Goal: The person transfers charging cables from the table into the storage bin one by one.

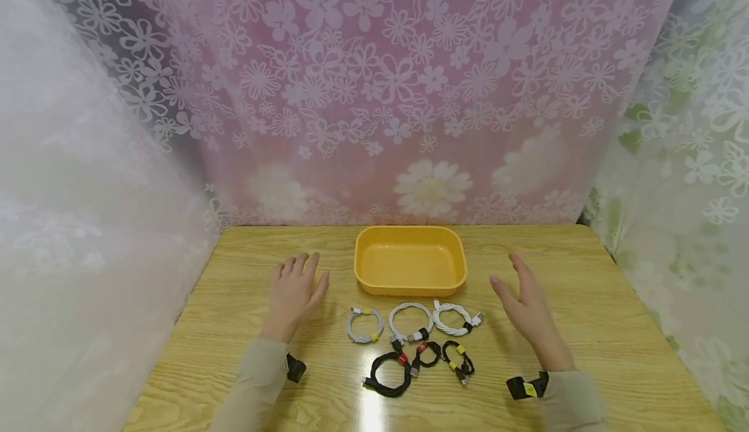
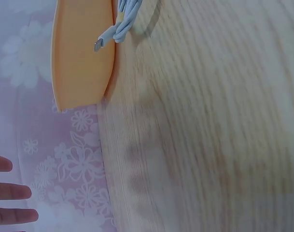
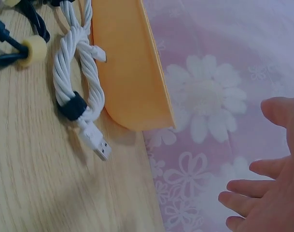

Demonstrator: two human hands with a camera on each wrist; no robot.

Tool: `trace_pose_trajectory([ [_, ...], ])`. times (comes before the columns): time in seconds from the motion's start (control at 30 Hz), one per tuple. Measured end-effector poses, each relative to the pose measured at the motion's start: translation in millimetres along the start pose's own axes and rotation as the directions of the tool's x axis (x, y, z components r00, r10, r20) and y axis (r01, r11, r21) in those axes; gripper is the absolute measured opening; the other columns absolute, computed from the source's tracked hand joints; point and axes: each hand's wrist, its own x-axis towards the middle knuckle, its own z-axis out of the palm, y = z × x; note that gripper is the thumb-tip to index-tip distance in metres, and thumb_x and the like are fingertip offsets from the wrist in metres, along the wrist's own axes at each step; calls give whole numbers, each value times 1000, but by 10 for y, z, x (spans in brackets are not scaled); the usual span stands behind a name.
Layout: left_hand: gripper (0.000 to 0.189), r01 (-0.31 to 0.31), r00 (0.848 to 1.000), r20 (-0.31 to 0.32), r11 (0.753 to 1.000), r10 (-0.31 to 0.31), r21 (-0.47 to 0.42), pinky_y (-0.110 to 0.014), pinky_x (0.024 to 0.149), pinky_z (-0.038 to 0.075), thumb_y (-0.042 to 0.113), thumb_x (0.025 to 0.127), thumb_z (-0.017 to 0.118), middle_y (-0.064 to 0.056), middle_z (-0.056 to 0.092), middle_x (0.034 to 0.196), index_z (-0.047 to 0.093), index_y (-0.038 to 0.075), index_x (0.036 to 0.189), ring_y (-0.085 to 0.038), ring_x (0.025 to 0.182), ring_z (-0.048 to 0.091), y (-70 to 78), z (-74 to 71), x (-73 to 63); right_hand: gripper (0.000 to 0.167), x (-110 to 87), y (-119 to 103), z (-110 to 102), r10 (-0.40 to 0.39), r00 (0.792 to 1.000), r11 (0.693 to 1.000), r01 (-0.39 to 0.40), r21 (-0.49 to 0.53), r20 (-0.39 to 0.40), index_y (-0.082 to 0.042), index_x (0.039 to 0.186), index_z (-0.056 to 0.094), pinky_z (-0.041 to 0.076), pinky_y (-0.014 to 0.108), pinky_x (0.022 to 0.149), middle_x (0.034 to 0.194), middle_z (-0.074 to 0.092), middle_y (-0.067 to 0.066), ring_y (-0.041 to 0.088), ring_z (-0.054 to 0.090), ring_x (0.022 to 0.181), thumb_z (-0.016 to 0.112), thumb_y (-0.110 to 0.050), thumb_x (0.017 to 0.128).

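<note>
My left hand (image 1: 292, 295) hovers over the table left of a yellow bin (image 1: 409, 290), its fingers spread and holding nothing. On the other side my right hand (image 1: 529, 308) is held with thumb and fingers apart, nothing in it. Between the hands lie several coiled cables. The back row has a thin pale cable (image 1: 349, 332) with yellow ties, a white cable (image 1: 391, 318) and a twisted white USB cable (image 3: 62, 70) with a black tie. In front are a large black cable (image 1: 374, 386) with a red tie, a small black cable (image 1: 437, 352) and a black cable with yellow ties (image 1: 460, 349).
The wooden table (image 1: 608, 328) ends at a pink flowered curtain (image 1: 351, 126) behind the bin. Pale patterned curtains hang at the left (image 1: 105, 224) and right (image 1: 690, 211) sides. A black wrist camera (image 1: 296, 368) is strapped on the left wrist, another (image 1: 521, 388) on the right.
</note>
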Motion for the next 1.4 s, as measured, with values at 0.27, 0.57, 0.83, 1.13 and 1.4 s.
trace_pose_trajectory([
  [0.27, 46, -36, 999, -21, 999, 35, -31, -55, 91, 42, 41, 101, 44, -17, 62, 117, 59, 6, 127, -39, 106, 57, 85, 207, 202, 68, 65, 58, 277, 59, 998, 996, -59, 71, 11, 1, 154, 26, 33, 68, 100, 153, 33, 26, 47, 33, 138, 54, -33, 102],
  [0.57, 39, -14, 998, 68, 999, 18, -53, -54, 89, 43, 37, 101, 51, -15, 62, 115, 58, 7, 125, -37, 105, 56, 217, 483, 397, 68, 177, 144, 602, 154, 985, 972, -166, 169, 83, 5, 153, 23, 33, 60, 107, 150, 34, 31, 47, 35, 137, 52, -31, 103],
  [0.83, 53, 41, 969, 247, 998, -31, -38, -54, 95, 40, 47, 103, 36, -16, 60, 121, 55, 6, 132, -39, 111, 54, 342, 586, 515, 68, 218, 140, 715, 223, 967, 956, -242, 168, 125, 7, 153, 20, 31, 51, 111, 150, 33, 32, 45, 34, 138, 51, -28, 104],
  [1.13, 40, 22, 958, 287, 999, -9, -41, -54, 95, 38, 29, 101, 44, -18, 56, 120, 50, 1, 127, -40, 111, 50, 417, 631, 541, 55, 240, 144, 797, 174, 973, 965, -199, 173, 150, 3, 154, 22, 31, 53, 111, 151, 35, 30, 43, 34, 139, 41, -16, 106],
  [1.4, 36, 20, 959, 284, 999, -12, -25, -53, 95, 34, 22, 97, 46, -19, 53, 119, 50, -2, 124, -39, 111, 47, 419, 641, 529, 53, 251, 136, 829, 171, 974, 963, -197, 184, 146, 3, 154, 23, 32, 53, 110, 150, 35, 31, 43, 36, 138, 40, -14, 106],
])
